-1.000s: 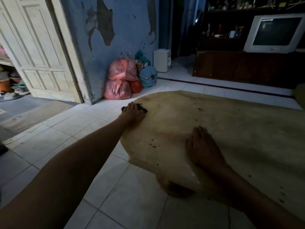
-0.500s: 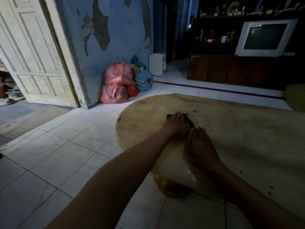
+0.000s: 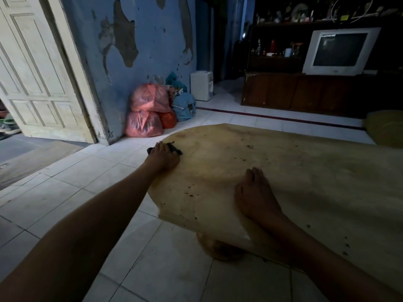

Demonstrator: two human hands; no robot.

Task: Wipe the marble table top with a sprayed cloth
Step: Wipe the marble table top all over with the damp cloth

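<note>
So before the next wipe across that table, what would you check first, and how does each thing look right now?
1. Cloth under the left hand: ok, pressed to the top near the far left edge.
2. Cloth fully on the table top: not ok, a corner sticks out past the rim.
3. Right hand bracing: ok, flat on the marble.
4. Crumbs ahead of the cloth: not ok, dark specks remain.
5. Cloth dampness: cannot tell.

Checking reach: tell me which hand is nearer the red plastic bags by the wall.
Left. The left hand presses the cloth at the table edge facing the red bags; the right hand rests farther back.
</note>
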